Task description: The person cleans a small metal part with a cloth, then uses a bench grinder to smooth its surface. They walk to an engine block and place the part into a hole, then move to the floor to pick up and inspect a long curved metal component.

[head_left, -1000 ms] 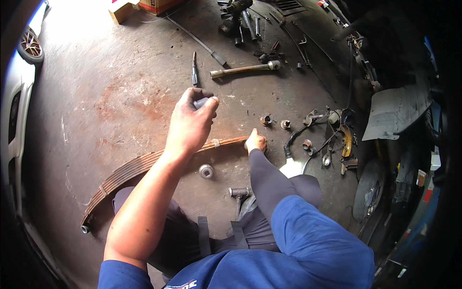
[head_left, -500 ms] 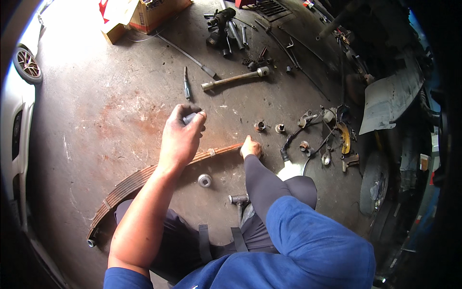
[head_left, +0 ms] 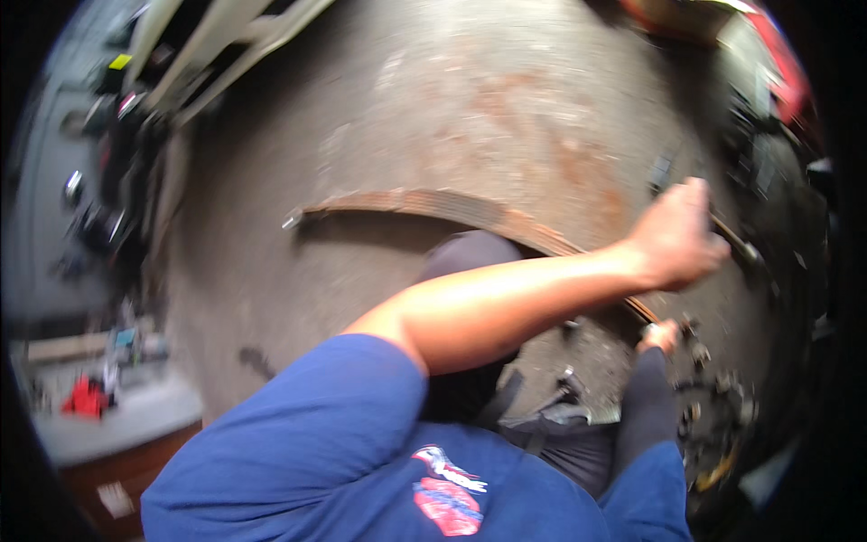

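A long curved leaf spring [head_left: 452,207], a rusty brown stack of steel strips, lies on the floor in front of my knees. My right hand [head_left: 660,336] is closed round its right end. Bare-armed, my left hand [head_left: 679,238] hangs above the spring near that same end, fingers curled into a fist. Motion blur and the hand's back hide what it holds. Beyond the left hand, a screwdriver-like tool [head_left: 662,169] lies blurred on the floor. A hammer-like tool [head_left: 569,385] rests between my legs.
Several sockets and loose metal parts [head_left: 700,352] lie right of my right hand. A workbench [head_left: 135,434] with a red item [head_left: 88,396] stands lower left. Pale beams [head_left: 226,45] rise at upper left. A cardboard box [head_left: 677,20] sits at upper right.
My view has swung to the left, so hands and spring appear farther right, with the workbench now visible. The grey cylindrical piece seen in my left hand is now hidden. My right hand stays on the spring's end.
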A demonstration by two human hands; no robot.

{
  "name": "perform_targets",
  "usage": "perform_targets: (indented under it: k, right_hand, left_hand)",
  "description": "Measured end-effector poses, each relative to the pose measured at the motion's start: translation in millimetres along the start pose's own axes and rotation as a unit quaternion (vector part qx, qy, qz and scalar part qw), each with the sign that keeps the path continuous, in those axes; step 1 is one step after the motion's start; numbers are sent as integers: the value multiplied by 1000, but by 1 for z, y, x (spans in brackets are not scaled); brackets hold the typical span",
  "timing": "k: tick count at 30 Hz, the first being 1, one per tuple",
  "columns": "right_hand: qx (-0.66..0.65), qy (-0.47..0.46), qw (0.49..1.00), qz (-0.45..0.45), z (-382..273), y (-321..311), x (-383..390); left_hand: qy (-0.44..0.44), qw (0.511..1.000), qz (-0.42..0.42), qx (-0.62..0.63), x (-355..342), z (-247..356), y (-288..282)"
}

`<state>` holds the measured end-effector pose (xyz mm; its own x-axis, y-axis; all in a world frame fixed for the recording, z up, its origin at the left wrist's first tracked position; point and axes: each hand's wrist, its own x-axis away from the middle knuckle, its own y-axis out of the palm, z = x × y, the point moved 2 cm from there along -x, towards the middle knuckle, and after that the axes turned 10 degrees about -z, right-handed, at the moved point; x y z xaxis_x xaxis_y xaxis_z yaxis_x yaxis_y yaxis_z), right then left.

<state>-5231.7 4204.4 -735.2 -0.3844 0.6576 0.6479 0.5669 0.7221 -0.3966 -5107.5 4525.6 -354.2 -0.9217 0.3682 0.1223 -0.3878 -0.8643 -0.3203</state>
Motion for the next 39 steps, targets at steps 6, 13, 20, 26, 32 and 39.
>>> perform_targets:
  k: [6,13,20,26,32,39]
  right_hand:
    - [82,41,994,61,-17,-7,3]
    - [55,15,998,29,-8,-13,-21]
    - [63,-25,998,4,2,-31,-58]
    - [145,-22,988,-53,-6,-50,-67]
    - [243,-1,969,-45,-13,-53,-64]
    - [309,27,950,-14,-18,-51,-61]
  left_hand:
    - [49,965,217,-138,45,-24,-111]
    - [-436,810,345,-184,254,-285,-263]
    - [-669,613,376,-188,480,-457,-374]
    - [-672,597,397,-185,497,-504,-420]
    - [-670,612,340,-247,484,-507,-418]
    - [-646,600,338,-329,494,-526,-409]
